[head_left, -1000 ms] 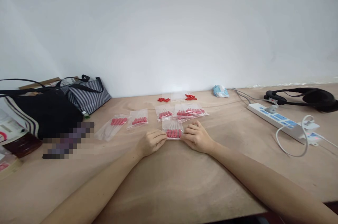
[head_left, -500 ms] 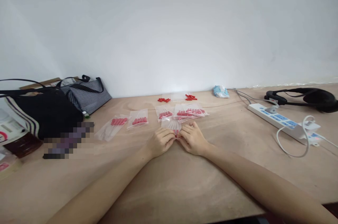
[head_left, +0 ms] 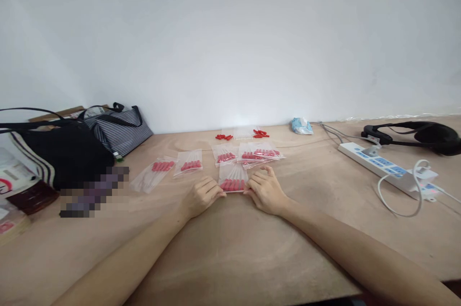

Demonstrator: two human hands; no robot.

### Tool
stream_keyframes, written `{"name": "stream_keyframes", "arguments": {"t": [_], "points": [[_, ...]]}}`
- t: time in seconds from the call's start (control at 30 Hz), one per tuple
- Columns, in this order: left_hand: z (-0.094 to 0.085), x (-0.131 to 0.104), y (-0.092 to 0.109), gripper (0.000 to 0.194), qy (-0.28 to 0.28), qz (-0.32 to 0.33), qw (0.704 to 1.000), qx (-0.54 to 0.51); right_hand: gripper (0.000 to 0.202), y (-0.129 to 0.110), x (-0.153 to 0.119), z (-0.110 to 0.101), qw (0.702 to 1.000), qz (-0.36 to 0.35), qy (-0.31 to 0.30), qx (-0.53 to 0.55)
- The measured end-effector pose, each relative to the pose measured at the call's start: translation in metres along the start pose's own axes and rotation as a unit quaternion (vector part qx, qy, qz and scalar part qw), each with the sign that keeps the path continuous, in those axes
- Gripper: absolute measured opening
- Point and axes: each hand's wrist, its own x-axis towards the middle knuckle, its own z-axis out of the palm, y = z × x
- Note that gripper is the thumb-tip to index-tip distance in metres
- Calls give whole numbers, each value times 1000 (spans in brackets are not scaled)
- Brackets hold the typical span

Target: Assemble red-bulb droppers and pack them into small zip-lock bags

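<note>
A clear zip bag (head_left: 232, 171) lies on the table, holding several thin white sticks with red tips (head_left: 232, 185) lined up along its near edge. My left hand (head_left: 204, 196) is closed in a pinch at the bag's near left corner. At the near right corner, the fingers of my right hand (head_left: 265, 190) are pinched on the same edge. Just beyond are more filled bags, one in the middle (head_left: 225, 154) and an overlapping group (head_left: 261, 152) to its right. Another filled bag (head_left: 189, 163) is left of these, with one more (head_left: 154, 174) farther left.
Loose red-tipped pieces (head_left: 224, 137) and a second small pile (head_left: 260, 133) sit near the wall. A blue packet (head_left: 301, 126), a white power strip (head_left: 385, 166) with cables and a black headset (head_left: 414, 135) are at right. Black (head_left: 72, 152) and striped bags (head_left: 122, 133) stand at left.
My left hand has slid left along the bag's near edge, away from my right hand. The red tips that were mostly covered now show between the hands.
</note>
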Motion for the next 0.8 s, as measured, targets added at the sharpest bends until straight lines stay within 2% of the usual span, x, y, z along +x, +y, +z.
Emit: {"name": "stream_keyframes", "arguments": {"t": [0.07, 0.1, 0.13, 0.17, 0.2, 0.27, 0.3, 0.33, 0.37, 0.4, 0.47, 0.53, 0.6, 0.63, 0.67, 0.8], "points": [[-1, -2, 1, 26, -31, -113, 990, -76, 18, 2, -2, -1, 1000, 3, 3, 10], [-1, -1, 2, 25, -39, -189, 973, -128, 19, 3, -3, -1, 1000, 6, 6, 17], [-2, 1, 3, 25, -39, -271, 943, -188, 20, 4, -4, -2, 1000, 9, 11, 26], [-3, 5, 5, 30, -34, -353, 900, -253, 21, 4, -5, -3, 999, 13, 18, 35], [-4, 10, 8, 37, -26, -431, 844, -318, 22, 5, -5, -4, 999, 17, 25, 43], [-4, 21, 16, 45, -12, -550, 712, -436, 22, 3, -4, -5, 997, 17, 37, 63], [-5, 26, 20, 47, -8, -582, 653, -484, 22, 2, -4, -5, 997, 10, 35, 75], [-5, 29, 25, 51, -2, -595, 609, -524, 22, 0, -3, -5, 996, -3, 25, 87], [-5, 30, 29, 55, 2, -593, 581, -557, 21, 0, -3, -6, 995, -17, 9, 101], [-5, 29, 31, 59, 6, -582, 567, -584, 21, -1, -3, -6, 993, -30, -9, 113], [-7, 22, 31, 55, 7, -558, 565, -608, 19, 2, -5, -7, 989, -43, -43, 134], [-10, 16, 20, 47, 15, -547, 589, -594, 20, 8, -7, -8, 987, -29, -57, 146], [-10, 19, 1, 42, 42, -537, 646, -542, 18, 15, -10, -8, 986, -2, -57, 154], [-8, 24, -11, 38, 54, -528, 685, -499, 16, 18, -10, -8, 986, 10, -55, 156], [-4, 32, -23, 37, 34, -517, 728, -449, 15, 20, -10, -7, 986, 18, -55, 155], [23, 75, -65, 33, -4, -508, 774, -379, 13, 22, -10, -6, 989, 2, -73, 130]]}}
